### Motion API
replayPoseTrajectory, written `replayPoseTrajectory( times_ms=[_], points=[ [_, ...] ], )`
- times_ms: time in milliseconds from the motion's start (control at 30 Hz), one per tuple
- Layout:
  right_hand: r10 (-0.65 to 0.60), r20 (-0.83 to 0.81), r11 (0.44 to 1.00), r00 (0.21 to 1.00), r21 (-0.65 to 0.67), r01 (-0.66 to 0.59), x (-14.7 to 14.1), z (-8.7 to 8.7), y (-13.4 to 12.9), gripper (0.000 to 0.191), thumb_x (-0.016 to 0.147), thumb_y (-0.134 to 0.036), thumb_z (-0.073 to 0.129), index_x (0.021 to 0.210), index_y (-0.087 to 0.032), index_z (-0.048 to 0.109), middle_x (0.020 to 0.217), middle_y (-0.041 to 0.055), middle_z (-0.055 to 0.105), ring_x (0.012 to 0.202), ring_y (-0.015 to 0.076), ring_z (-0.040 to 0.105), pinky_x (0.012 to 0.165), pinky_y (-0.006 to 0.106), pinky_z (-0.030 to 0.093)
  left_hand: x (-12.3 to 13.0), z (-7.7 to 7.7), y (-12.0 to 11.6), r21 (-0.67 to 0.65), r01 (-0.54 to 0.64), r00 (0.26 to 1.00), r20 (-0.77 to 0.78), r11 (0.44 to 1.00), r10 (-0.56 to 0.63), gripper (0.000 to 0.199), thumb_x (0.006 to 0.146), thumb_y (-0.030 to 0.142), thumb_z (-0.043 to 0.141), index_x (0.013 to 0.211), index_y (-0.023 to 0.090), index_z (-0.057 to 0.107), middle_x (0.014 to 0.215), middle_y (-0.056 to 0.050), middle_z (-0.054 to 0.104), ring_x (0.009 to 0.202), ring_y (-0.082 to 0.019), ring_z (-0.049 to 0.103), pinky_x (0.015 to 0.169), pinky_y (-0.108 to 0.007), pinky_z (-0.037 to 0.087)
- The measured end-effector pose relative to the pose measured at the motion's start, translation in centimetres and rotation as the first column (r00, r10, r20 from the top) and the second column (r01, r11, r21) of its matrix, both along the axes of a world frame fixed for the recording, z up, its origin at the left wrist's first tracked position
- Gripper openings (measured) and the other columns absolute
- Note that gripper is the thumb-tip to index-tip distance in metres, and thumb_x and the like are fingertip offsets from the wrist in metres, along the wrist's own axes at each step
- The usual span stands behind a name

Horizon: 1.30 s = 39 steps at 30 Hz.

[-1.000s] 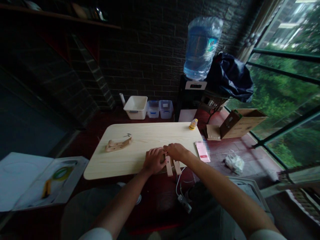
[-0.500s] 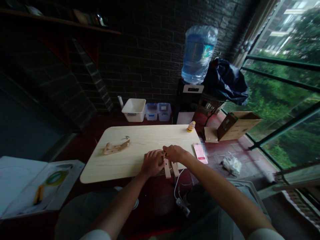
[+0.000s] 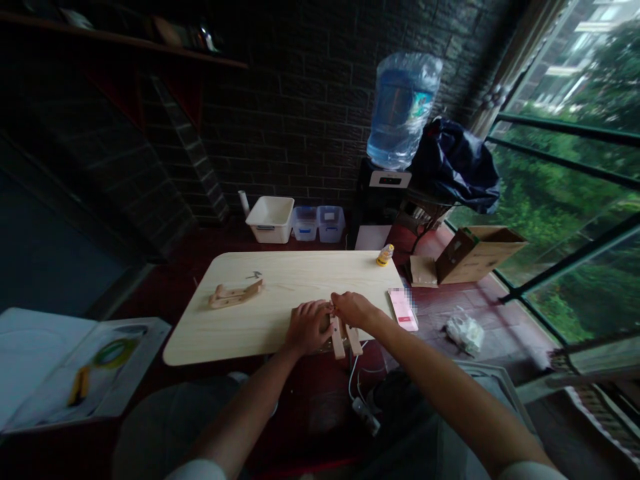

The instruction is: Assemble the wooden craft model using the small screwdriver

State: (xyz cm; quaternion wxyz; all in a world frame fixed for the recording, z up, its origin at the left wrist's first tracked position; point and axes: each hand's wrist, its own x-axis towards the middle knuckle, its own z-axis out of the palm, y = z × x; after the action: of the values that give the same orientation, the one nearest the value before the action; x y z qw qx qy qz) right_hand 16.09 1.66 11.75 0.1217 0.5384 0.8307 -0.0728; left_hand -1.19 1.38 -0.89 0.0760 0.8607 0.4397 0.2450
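On the near right part of the table, a small wooden frame [image 3: 338, 341] has two light bars reaching toward me, just past the table edge. My left hand [image 3: 307, 327] is closed over its left side, fingers bent across the wood. From the right, my right hand [image 3: 354, 310] pinches at the far end of the bars. Whatever lies between those fingertips is too small and covered to make out. Farther left lies another wooden frame [image 3: 235, 294], curved and with dark holes. Behind it are some small dark metal pieces [image 3: 254, 275].
The pale table [image 3: 300, 267] also holds a yellow-capped bottle [image 3: 385, 255] and a pink-screened phone [image 3: 403, 309]. An open white case [image 3: 125, 333] sits at left. Beyond are a white bin [image 3: 271, 233], clear boxes, and a water dispenser [image 3: 383, 207]. A cardboard box [image 3: 475, 257] stands right.
The whole view has shifted slightly. Both hands stay at the wooden frame, with the right hand's fingers turned a little at its far end.
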Motion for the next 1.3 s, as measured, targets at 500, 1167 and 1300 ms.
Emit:
replayPoseTrajectory(
  times_ms=[500, 1167, 1300],
  points=[
    [-0.001, -0.062, 1.000, 0.998, -0.030, -0.001, 0.1, -0.7, 0.1, 0.029, 0.103, -0.036, 0.050, 0.123, -0.016, 0.059, 0.112, 0.0155, 0.074, 0.107, 0.0250, 0.072, 0.085, 0.031, 0.054, -0.1, -0.4, 0.3, 0.008, 0.010, 1.000, 0.004, 1.000, -0.010, 0.031, 0.089, 0.039, 0.062, 0.118, 0.030, 0.060, 0.138, -0.004, 0.059, 0.129, -0.027, 0.050, 0.109, -0.048, 0.036],
    [0.008, -0.172, 1.000, 0.985, 0.023, -0.004, 0.2, -1.7, 0.0, 0.032, 0.107, -0.041, 0.041, 0.122, -0.016, 0.053, 0.115, 0.0151, 0.073, 0.105, 0.0251, 0.071, 0.084, 0.030, 0.050, -0.4, -0.9, 0.6, -0.015, -0.002, 1.000, 0.005, 1.000, 0.002, 0.037, 0.086, 0.040, 0.064, 0.122, 0.031, 0.059, 0.138, -0.004, 0.059, 0.127, -0.028, 0.050, 0.109, -0.048, 0.036],
    [-0.073, -0.176, 0.997, 0.982, 0.016, 0.077, 0.1, -2.2, 0.2, 0.034, 0.107, -0.042, 0.041, 0.122, -0.014, 0.053, 0.108, 0.0170, 0.074, 0.102, 0.0267, 0.072, 0.081, 0.031, 0.050, -0.5, -0.8, 0.7, -0.016, 0.004, 1.000, -0.004, 1.000, -0.004, 0.038, 0.086, 0.040, 0.064, 0.122, 0.032, 0.058, 0.138, -0.004, 0.058, 0.128, -0.028, 0.049, 0.109, -0.048, 0.036]
  ],
)
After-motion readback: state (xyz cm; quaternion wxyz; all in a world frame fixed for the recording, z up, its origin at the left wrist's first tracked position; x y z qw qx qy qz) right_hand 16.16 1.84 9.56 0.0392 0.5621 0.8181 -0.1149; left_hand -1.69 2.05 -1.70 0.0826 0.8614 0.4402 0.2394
